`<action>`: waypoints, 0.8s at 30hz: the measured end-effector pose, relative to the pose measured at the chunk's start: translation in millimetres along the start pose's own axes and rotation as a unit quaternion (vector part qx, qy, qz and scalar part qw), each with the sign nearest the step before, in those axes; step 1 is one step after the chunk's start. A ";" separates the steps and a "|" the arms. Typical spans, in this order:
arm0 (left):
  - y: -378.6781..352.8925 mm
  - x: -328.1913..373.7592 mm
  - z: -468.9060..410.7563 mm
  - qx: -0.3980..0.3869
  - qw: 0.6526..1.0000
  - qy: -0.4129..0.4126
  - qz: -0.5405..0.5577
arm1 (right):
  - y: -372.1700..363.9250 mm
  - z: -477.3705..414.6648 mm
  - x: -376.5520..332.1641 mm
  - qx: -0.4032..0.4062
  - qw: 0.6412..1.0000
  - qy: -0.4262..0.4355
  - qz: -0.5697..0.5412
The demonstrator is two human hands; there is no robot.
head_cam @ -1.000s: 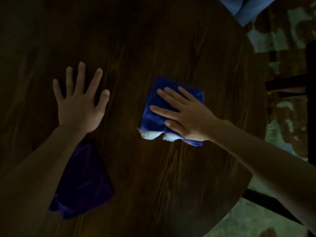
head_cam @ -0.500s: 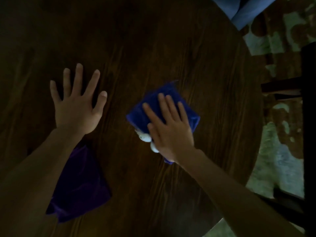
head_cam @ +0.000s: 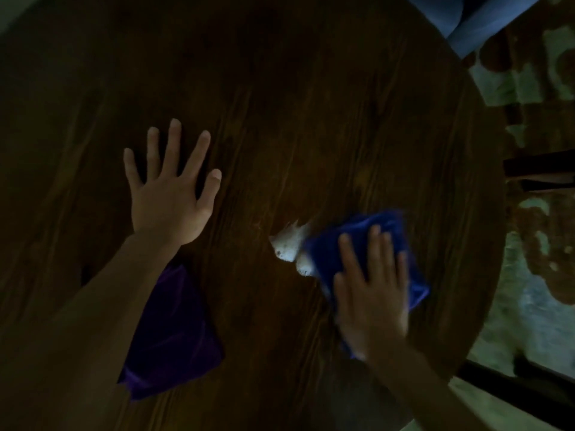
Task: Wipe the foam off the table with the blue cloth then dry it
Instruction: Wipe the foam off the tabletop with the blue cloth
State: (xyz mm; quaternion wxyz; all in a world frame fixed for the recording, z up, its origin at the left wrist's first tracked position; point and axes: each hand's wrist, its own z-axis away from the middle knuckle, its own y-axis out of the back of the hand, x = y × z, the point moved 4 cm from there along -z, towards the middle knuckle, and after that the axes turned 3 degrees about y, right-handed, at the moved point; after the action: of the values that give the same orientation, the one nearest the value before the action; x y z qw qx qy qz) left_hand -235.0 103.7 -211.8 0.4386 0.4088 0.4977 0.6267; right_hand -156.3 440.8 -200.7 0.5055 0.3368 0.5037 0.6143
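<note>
A folded blue cloth lies on the dark round wooden table, right of centre. My right hand presses flat on the cloth, fingers pointing away from me, a little blurred. A blob of white foam sits on the wood against the cloth's left edge. My left hand rests flat on the table to the left with its fingers spread and nothing in it.
A purple cloth lies on the table near me, partly under my left forearm. The table's curved right edge is close to the blue cloth. Beyond it are a patterned floor, dark chair parts and blue fabric at the top right.
My right hand has slid the blue cloth to the right and toward me, and the foam clump moved with its left edge. My left hand has stayed flat in the same place.
</note>
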 end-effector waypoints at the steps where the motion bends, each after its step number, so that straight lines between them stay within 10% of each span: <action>1: 0.2 -0.6 -0.1 -0.001 1.000 -0.001 -0.002 | -4.9 1.9 -25.9 -0.003 1.000 0.025 -0.015; 10: 17.4 -11.6 5.8 -0.003 0.990 -0.025 0.140 | 41.4 -183.7 8.2 0.063 0.996 -0.025 -0.055; 16: 10.4 -46.2 15.2 -0.031 0.999 0.007 -0.008 | 26.1 -88.6 56.3 -0.007 0.999 -0.005 0.031; 24: 3.9 -52.9 15.0 -0.028 0.999 0.016 0.010 | -11.4 -24.0 -74.8 -0.024 0.965 0.262 0.014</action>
State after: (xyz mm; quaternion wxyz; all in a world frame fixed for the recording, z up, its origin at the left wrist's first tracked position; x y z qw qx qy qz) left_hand -206.5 56.6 -209.4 0.4357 0.3917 0.4829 0.6508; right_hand -155.7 362.1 -210.9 0.3550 0.1587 0.5987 0.7003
